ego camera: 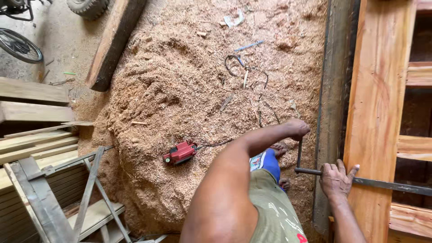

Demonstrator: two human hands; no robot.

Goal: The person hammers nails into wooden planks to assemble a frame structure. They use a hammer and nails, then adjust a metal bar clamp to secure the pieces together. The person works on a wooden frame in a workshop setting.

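1. The clamp [360, 180], a long dark metal bar with a threaded screw and crank handle, lies across the reddish wooden frame [378, 103] at its near edge.
2. It looks heavy, stiff and rough enough not to slip; the crank and the bar beside the screw seem the natural holds.
3. The left hand [297, 129] is closed in a fist around the top of the crank.
4. The right hand [336, 180] rests on the bar at the frame's left edge, fingers spread and curled over it.
5. Beside the frame stands a dark beam [333, 90].
6. The floor is deep in sawdust [180, 90]; a red power tool [180, 153] and its cord lie on it.
7. Planks [31, 144] are stacked at the left; a wheel [20, 45] stands at the far left corner.
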